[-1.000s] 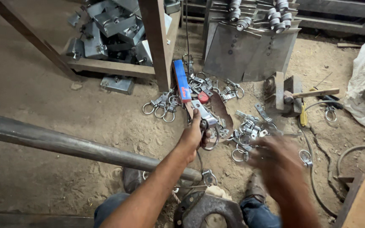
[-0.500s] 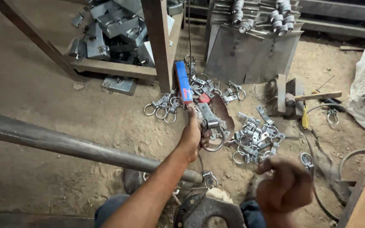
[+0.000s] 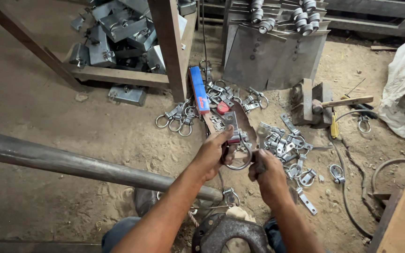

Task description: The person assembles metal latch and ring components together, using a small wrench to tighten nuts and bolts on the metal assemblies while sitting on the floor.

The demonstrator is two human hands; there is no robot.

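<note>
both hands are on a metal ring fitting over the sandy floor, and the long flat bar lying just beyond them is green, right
Not quite: the long flat bar is blue, not green, as the head view shows. The rest holds: the left hand and right hand are both on the metal ring fitting over the sandy floor, with the bar lying just beyond them.

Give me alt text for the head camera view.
Both hands, left and right, hold a metal ring with a bracket above sandy ground strewn with ring clamps. A steel pipe crosses the left.
</note>
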